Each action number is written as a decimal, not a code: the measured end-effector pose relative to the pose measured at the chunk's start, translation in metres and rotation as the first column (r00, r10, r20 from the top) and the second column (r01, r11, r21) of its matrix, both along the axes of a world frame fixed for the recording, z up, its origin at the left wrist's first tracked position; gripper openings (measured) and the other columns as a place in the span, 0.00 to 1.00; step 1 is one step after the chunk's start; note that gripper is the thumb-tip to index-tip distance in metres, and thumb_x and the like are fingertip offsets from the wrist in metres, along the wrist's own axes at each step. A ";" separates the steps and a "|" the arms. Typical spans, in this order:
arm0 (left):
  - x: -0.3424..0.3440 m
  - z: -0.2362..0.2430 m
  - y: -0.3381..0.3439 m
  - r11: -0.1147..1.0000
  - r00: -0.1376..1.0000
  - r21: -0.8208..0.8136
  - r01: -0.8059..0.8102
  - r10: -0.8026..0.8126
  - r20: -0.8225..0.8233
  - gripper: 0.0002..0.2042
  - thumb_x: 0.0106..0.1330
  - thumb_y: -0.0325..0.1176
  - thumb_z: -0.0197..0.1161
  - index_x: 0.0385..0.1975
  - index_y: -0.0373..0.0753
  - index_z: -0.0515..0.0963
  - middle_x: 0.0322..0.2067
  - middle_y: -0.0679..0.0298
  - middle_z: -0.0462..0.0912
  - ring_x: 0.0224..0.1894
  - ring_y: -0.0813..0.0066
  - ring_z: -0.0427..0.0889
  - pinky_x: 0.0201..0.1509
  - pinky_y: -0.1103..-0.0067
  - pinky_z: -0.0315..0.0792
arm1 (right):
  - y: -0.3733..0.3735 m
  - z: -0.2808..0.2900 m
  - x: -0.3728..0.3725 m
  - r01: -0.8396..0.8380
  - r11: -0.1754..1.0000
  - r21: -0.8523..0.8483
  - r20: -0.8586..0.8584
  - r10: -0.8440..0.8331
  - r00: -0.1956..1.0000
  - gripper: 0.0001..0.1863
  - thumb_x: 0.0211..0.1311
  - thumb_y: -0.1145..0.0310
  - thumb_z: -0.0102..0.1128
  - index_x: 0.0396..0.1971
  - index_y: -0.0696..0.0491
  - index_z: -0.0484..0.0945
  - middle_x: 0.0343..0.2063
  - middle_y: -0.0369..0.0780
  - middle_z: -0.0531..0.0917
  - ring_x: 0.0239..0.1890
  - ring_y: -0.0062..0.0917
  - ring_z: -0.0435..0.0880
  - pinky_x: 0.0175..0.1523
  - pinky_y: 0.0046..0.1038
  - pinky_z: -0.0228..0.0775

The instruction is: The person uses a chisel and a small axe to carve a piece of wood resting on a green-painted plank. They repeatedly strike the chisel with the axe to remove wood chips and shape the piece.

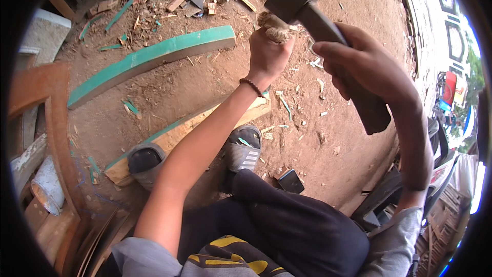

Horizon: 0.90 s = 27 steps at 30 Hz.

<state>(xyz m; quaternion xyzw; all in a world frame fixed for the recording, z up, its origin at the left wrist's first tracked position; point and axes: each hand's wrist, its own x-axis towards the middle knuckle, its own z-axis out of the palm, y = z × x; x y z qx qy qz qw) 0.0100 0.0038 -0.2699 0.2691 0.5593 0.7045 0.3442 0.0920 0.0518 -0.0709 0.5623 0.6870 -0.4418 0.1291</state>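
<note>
My right hand (361, 64) is wrapped round the wooden handle of a hatchet (376, 113), whose broad dark blade points up and to the left. Just below the blade, my left hand (269, 59) is closed on a pale, rumpled bundle (277, 28) that looks like cloth. Whether the bundle touches the blade I cannot tell. Under my left forearm a wooden beam (195, 133) with a chipped bare face and a green edge lies on the ground, by my sandals (243, 146).
A second green-painted beam (154, 54) lies farther off to the left. Wood chips and scraps (200, 5) litter the dirt. A brown wooden frame (59, 107) and a white can (47, 187) stand at left. A phone (290, 181) lies near my knee.
</note>
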 end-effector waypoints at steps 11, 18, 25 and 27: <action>-0.020 -0.010 -0.006 0.994 0.994 -0.070 0.083 -0.087 -0.069 0.04 0.54 0.26 0.59 0.19 0.35 0.76 0.16 0.61 0.80 0.20 0.76 0.79 0.24 0.75 0.72 | -0.021 0.040 -0.052 0.294 0.837 0.462 -0.414 -0.090 0.906 0.11 0.63 0.67 0.57 0.41 0.58 0.75 0.21 0.31 0.72 0.17 0.12 0.66 0.21 0.16 0.56; -0.030 0.002 -0.014 0.993 0.998 -0.108 0.045 -0.039 0.054 0.05 0.54 0.26 0.59 0.18 0.35 0.76 0.15 0.62 0.79 0.18 0.78 0.77 0.24 0.74 0.71 | -0.021 0.000 -0.027 -0.027 0.996 -0.081 -0.079 0.021 0.997 0.15 0.64 0.61 0.60 0.39 0.57 0.70 0.21 0.33 0.73 0.16 0.16 0.74 0.19 0.19 0.66; -0.044 -0.003 -0.018 0.999 0.996 -0.047 0.027 -0.023 0.088 0.18 0.54 0.29 0.60 0.04 0.39 0.64 0.05 0.72 0.65 0.10 0.84 0.62 0.14 0.76 0.52 | -0.025 0.058 -0.073 0.226 0.928 0.296 -0.345 -0.116 0.931 0.16 0.63 0.62 0.62 0.45 0.55 0.75 0.23 0.31 0.76 0.16 0.10 0.70 0.17 0.12 0.60; -0.046 -0.005 -0.020 0.988 0.996 -0.134 0.070 -0.061 0.066 0.11 0.54 0.27 0.59 0.12 0.36 0.70 0.11 0.67 0.73 0.15 0.80 0.69 0.19 0.75 0.61 | -0.022 0.066 -0.094 0.249 0.913 0.323 -0.471 -0.073 0.879 0.14 0.66 0.62 0.58 0.45 0.55 0.76 0.23 0.31 0.76 0.17 0.09 0.70 0.21 0.12 0.60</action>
